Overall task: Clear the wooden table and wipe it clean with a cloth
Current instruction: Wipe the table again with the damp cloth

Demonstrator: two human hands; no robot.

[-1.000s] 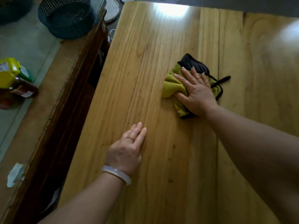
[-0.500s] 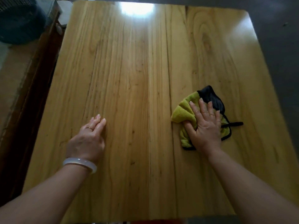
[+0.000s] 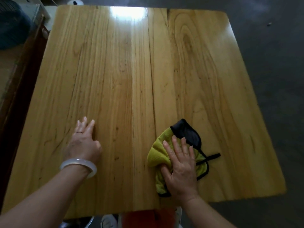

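Wooden counter [image 3: 115,71] bare; right hand [image 3: 180,168] flat, fingers spread, pressing yellow-green cloth [image 3: 158,153] near front right. Left hand [image 3: 83,142] flat, bracing. Best: overlapping strokes, even pressure, reach edges.

The right hand [image 3: 180,168] presses a yellow-green cloth [image 3: 158,155] flat on the wooden surface [image 3: 115,71]; the left hand [image 3: 83,142] rests flat nearby.
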